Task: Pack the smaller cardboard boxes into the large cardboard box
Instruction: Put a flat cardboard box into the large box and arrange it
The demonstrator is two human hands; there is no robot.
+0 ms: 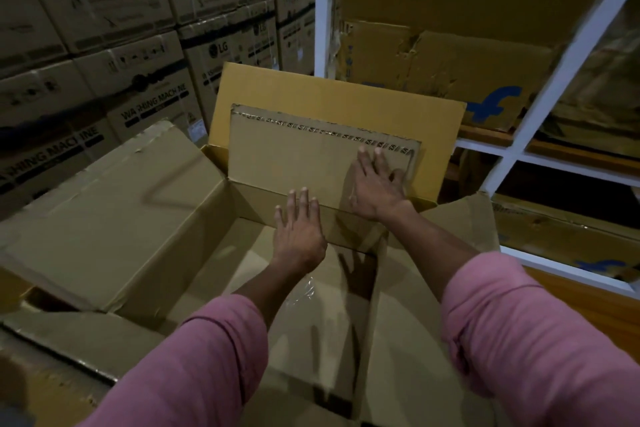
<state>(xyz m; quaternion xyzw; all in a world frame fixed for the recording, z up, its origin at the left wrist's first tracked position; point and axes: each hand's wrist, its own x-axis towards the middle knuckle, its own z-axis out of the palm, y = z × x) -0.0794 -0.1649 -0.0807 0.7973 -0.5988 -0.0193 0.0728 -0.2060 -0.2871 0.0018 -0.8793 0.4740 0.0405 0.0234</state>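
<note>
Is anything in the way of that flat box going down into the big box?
Nothing visible blocks it. Both hands, left hand and right hand, lie flat on the smaller cardboard box, which stands against the far wall of the large cardboard box.

Single view only: head-worn wide-angle camera, looking forward and steeply down. Close range: both pink-sleeved forearms enter from bottom edge, left hand (pixel 300 232) and right hand (pixel 375 184) near frame centre. Large cardboard box (pixel 408 340), open, fills lower half directly below lens. Stacked washing-machine cartons (pixel 145 87) fill upper left; white shelf frame (pixel 554 80) crosses upper right. Straight edges bow toward frame borders, typical of wide lens. No second view, so no shared area.
</note>
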